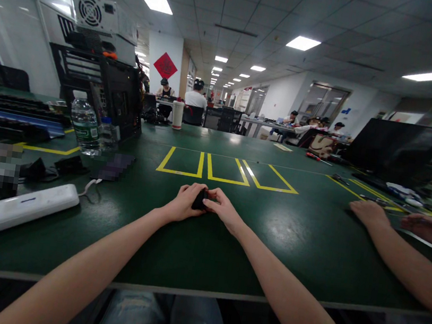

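Small black object [199, 199]: pinched between fingertips of left hand [182, 204] and right hand [224, 210], both closed on it, low over the green table [202, 256] at centre. Mostly hidden by fingers. Probably light and rigid; easily dropped, so best gripped by opposite edges. Beyond: yellow taped boxes [225, 170]; left, white power strip [12, 211]; right, well apart, co-worker's hand [369, 213].

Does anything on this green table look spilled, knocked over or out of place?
Nothing stands out. The water bottle stands upright, the white power strip lies flat, and the left hand and right hand together hold a small black object.
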Tool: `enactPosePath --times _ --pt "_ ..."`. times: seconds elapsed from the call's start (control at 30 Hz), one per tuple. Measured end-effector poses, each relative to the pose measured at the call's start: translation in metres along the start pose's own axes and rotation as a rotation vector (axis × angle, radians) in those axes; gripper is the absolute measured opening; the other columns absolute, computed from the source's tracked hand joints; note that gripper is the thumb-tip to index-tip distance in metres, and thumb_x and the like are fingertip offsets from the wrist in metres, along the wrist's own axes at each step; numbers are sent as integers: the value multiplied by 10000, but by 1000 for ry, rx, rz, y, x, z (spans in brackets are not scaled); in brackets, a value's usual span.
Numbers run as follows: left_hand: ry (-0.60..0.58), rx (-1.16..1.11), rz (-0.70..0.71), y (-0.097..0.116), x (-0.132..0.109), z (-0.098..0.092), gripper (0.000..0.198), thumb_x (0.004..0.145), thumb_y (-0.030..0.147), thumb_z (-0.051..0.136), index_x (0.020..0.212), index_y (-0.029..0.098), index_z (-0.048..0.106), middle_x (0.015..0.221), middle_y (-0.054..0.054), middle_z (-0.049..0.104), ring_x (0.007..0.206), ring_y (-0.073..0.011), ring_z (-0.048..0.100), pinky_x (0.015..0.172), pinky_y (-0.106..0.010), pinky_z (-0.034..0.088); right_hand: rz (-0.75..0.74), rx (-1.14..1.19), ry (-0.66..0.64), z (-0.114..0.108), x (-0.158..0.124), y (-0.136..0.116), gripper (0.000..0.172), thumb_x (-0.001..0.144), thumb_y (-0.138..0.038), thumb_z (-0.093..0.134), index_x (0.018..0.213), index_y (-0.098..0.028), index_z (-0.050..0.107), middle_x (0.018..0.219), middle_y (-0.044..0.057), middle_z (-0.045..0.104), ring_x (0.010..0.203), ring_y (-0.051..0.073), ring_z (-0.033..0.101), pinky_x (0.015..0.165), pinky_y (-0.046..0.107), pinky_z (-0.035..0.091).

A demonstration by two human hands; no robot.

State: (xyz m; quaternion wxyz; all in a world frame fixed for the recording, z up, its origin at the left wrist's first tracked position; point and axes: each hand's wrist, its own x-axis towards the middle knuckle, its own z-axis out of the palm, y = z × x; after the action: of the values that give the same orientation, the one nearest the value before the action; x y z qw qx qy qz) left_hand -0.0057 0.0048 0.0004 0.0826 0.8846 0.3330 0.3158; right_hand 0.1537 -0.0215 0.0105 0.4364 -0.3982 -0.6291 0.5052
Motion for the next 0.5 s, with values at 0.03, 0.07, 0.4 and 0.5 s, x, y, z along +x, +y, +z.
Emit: enactPosePath --times 0.03,0.07,0.4,0.5 --pt "-3 -1 1 0 0 0 541 647 284 598 1108 231 319 1068 -42 452 1023 -211 427 918 -395 246 -9 5 2 0 0 0 261 668 -324 576 865 -196 462 862 8 524 805 133 519 711 308 440" --pt "-5 -3 3 1 0 0 547 647 281 598 1113 233 315 1075 -42 449 1028 -210 424 919 -394 245 -18 10 8 0 -1 0 259 671 -332 571 863 -201 457 852 4 523 804 132 518 709 307 440" --pt "-11 -12 -18 1 0 -1 561 643 262 604 1121 238 310 1091 -45 450 1044 -219 424 927 -407 235 17 -10 54 0 0 3 303 691 -349 552 942 -200 467 959 41 518 844 139 514 726 314 444" --pt "-12 -11 -16 2 -1 -1 568 647 264 602 1130 234 305 1105 -52 443 1052 -220 420 930 -411 232 36 -14 57 -1 2 5 312 691 -345 553 948 -189 474 1000 53 511 853 141 514 729 315 444"
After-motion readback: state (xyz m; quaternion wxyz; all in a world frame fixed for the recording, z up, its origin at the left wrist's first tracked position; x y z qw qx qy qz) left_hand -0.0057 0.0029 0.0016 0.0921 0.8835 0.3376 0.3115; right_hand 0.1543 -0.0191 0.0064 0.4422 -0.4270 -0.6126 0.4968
